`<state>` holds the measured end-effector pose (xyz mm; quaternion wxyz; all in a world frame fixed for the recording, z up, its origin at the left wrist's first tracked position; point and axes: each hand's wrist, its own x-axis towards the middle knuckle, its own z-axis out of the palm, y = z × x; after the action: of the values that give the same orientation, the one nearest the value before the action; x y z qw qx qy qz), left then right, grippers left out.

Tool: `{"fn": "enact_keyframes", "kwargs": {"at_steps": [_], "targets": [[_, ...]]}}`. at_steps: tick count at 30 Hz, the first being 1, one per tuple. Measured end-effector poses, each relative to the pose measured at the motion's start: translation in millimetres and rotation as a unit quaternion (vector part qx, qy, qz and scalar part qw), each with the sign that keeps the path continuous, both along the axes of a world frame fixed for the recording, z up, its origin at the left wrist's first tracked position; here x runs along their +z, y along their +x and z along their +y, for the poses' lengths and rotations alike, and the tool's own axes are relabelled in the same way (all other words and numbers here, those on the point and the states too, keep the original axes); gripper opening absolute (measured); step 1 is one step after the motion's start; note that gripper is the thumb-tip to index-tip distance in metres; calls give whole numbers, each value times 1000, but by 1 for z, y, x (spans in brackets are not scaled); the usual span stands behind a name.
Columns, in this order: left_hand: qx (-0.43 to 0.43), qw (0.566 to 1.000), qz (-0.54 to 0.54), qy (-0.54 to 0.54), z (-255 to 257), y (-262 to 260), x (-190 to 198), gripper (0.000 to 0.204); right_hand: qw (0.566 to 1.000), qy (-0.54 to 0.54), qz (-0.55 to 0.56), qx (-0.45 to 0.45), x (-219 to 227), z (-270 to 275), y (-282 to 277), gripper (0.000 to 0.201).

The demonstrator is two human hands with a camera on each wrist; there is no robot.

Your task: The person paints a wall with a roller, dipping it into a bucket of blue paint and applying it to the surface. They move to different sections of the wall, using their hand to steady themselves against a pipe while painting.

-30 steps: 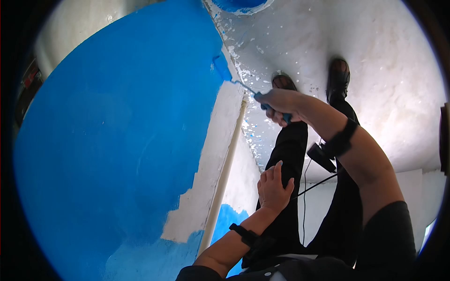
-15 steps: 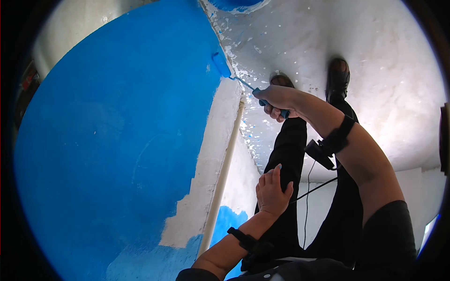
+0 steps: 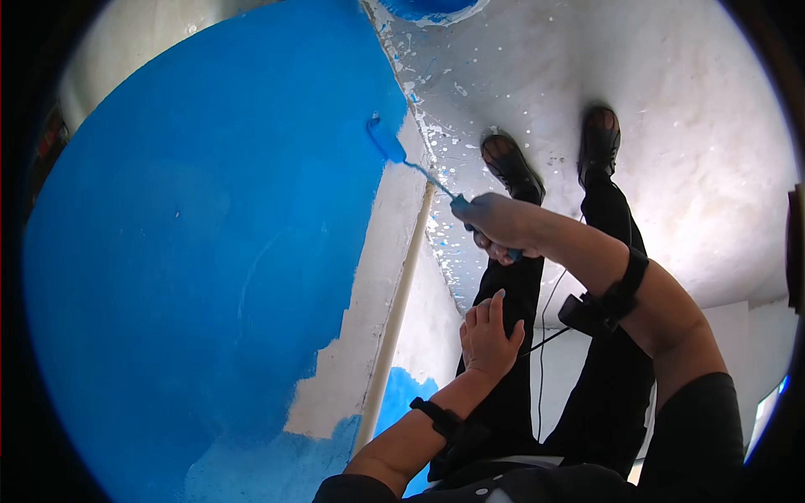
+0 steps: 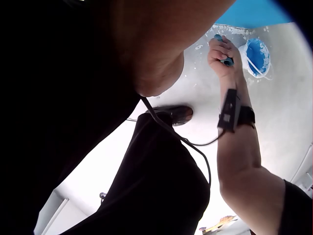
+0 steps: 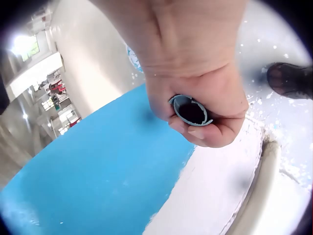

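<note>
My right hand (image 3: 499, 225) grips the handle of a small paint roller (image 3: 386, 142), whose blue-coated sleeve lies against the wall. The sleeve sits where fresh blue paint (image 3: 218, 193) borders a bare white strip (image 3: 356, 323). In the right wrist view, fingers curl around the handle, and its hollow end (image 5: 191, 111) points at the camera. My left hand (image 3: 489, 338) rests on the dark-trousered leg (image 3: 510, 289), fingers fairly straight and holding nothing. The left wrist view shows mostly that forearm and dark clothing; its fingers are hidden there.
A pale pipe (image 3: 396, 323) runs along the white strip's edge. Paint spots speckle the floor (image 3: 679, 168) by the wall's foot. A white bucket (image 4: 257, 56) with blue paint inside stands close by the wall. A thin cable (image 3: 541, 377) hangs between the legs.
The roller first went slightly up along the wall's edge, then came back down and left, with my right hand lowering too. White near the wall's corner is now blue. The left hand stayed put.
</note>
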<state>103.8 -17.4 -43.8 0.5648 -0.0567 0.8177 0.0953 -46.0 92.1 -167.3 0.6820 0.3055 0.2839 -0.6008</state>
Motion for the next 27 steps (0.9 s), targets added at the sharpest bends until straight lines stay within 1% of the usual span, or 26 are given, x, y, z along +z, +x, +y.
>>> {"fn": "enact_keyframes", "kwargs": {"at_steps": [1,3,5,7,9,11,13,14,15,16,17,18,19,21,23,24,25,26,27], "targets": [[-5,1000,14,2,0,1,0,61,1000,-1,0,1,-9,-5,1,34],[-11,1000,29,1,-1,1,-1,61,996,-2,14,-87,-39,-23,7,35],[-1,1000,27,0,-2,-1,1,61,996,1,3,-91,-33,-36,1,38],[5,1000,15,-7,-2,1,2,61,997,31,77,-2,-7,-37,6,41],[12,1000,6,-7,-1,1,0,61,996,7,84,10,24,-21,13,43],[4,1000,-5,-17,1,3,1,62,995,-1,96,30,26,-16,11,40],[3,1000,12,-15,2,4,1,61,984,-50,170,-11,-38,-32,31,34],[2,1000,25,-14,2,5,1,61,999,-4,26,-29,-36,-27,3,31],[-1,1000,25,-19,1,5,1,61,975,-69,8,-209,-78,-39,38,33],[-1,1000,20,-21,2,5,2,61,992,-36,28,-121,-56,-38,22,33],[1,1000,14,-19,6,6,3,61,998,2,47,-29,-28,-33,7,34],[3,1000,13,-15,7,9,5,61,996,-16,83,4,-14,-27,17,36],[-3,1000,15,-17,7,12,4,61,998,-22,43,42,11,-13,13,36],[-8,1000,19,-18,9,11,1,61,995,-53,67,43,31,-1,28,37],[-13,1000,16,-20,10,13,3,62,998,-34,30,52,22,0,15,36],[-15,999,16,-24,11,14,4,62,997,-40,41,43,2,-1,8,36],[-10,1000,15,-23,11,14,3,61,996,-61,37,-62,-35,-11,14,36],[-6,1000,15,-22,12,14,3,61,1000,-13,-11,-6,-50,-13,-11,37],[-9,1000,17,-25,12,14,2,61,998,5,-50,-42,-65,-17,-23,36]]}}
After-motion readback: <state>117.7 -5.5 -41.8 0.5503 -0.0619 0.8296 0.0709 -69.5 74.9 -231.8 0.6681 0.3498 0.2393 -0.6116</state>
